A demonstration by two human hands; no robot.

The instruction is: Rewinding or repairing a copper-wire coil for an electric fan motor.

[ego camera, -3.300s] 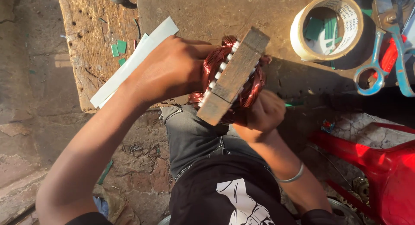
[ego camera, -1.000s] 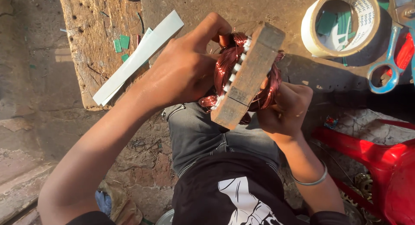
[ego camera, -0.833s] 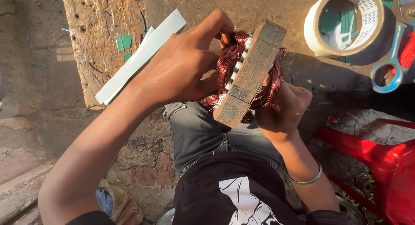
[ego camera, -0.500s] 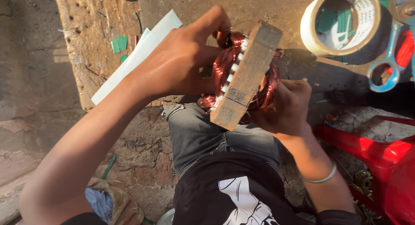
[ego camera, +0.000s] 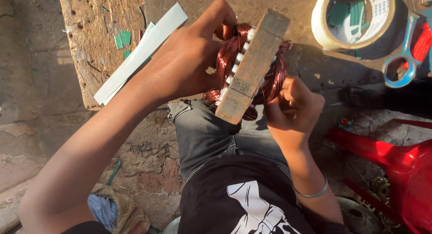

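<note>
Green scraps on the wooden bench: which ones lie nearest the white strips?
The two green scraps lying side by side on the wooden bench, just left of the white strips. The other green pieces sit inside the tape roll.

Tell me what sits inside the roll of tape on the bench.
Inside the roll of tape, green slips and a white piece lie on the workbench seen through its core. The roll's wall hides whatever lies at the core's near edge, and the handles of the blue scissors rest against its outside.

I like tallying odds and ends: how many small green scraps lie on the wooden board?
3 that I can make out: two green scraps side by side near the white strip, one sliver further up. Others may be hidden.
</note>
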